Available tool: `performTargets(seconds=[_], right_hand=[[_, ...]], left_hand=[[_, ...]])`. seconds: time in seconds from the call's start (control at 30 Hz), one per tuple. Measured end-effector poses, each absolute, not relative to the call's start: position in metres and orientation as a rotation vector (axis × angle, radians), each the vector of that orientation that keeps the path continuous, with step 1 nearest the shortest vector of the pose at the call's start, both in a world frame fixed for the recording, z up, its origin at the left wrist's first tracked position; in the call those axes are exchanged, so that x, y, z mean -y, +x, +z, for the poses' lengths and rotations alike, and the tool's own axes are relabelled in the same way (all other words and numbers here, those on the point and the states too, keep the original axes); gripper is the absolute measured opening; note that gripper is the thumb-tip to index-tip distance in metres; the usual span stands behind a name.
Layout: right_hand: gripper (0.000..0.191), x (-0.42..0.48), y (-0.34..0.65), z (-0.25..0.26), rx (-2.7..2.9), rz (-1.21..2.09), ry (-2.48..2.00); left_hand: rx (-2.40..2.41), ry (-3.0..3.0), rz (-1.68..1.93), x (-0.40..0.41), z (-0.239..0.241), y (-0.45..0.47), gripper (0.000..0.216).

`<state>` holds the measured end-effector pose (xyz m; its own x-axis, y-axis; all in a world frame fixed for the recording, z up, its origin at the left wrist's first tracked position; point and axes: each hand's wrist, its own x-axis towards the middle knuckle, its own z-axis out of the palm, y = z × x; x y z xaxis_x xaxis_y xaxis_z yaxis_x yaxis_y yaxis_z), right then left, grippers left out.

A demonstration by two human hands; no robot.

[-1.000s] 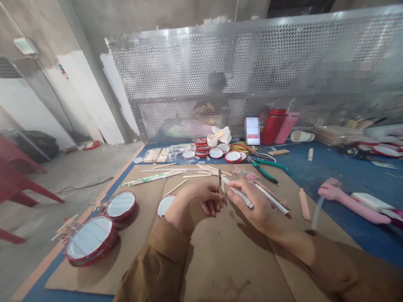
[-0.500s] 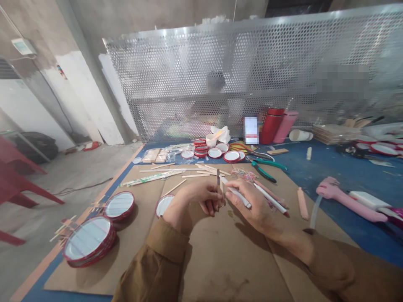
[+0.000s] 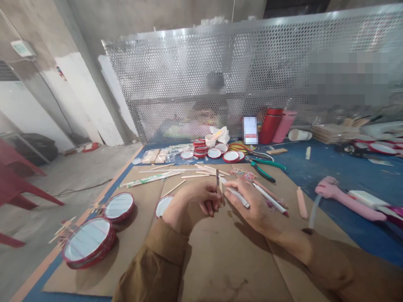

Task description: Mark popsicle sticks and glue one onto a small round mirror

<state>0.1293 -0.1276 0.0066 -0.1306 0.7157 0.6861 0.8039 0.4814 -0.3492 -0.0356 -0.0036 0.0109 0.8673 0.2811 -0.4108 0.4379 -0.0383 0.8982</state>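
My left hand (image 3: 209, 198) is closed around a small upright wooden craft stick (image 3: 218, 181), whose visible side is coloured dark brown. Between the thumb and fingers of my right hand (image 3: 248, 205) is a white marker pen (image 3: 236, 196), its tip end close to the stick. Whether the tip touches the wood I cannot make out. Just right of that hand lies a second white marker (image 3: 270, 199) with a dark red end. Partly behind my left wrist is a round white-faced disc (image 3: 164, 205).
Two red-rimmed round drum-like pieces (image 3: 89, 239) with wooden sticks stand left on the cardboard (image 3: 217, 260). Loose craft sticks (image 3: 195, 176), rubber bands (image 3: 244, 173) and green-handled pliers (image 3: 263, 172) lie farther back. A pink hand-shaped tool (image 3: 349, 199) is at right, with red and pink bottles (image 3: 271, 126) behind.
Almost nothing differs. Both hands keep their hold on the stick and the marker pen; the whole view has shifted very slightly.
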Motion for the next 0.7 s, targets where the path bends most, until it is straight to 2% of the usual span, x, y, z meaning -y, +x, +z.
performTargets(seconds=[0.17, 0.7], right_hand=[[0.013, 0.1283, 0.1281, 0.0086, 1.786, -0.204, -1.290], [0.017, 0.1298, 0.1291, 0.0067, 1.837, -0.164, -1.307]], left_hand=[[-0.576, 1.638, -0.156, 0.0036, 0.0117, -0.0348, 0.025], [-0.558, 1.617, -0.147, 0.0024, 0.0096, -0.0356, 0.032]])
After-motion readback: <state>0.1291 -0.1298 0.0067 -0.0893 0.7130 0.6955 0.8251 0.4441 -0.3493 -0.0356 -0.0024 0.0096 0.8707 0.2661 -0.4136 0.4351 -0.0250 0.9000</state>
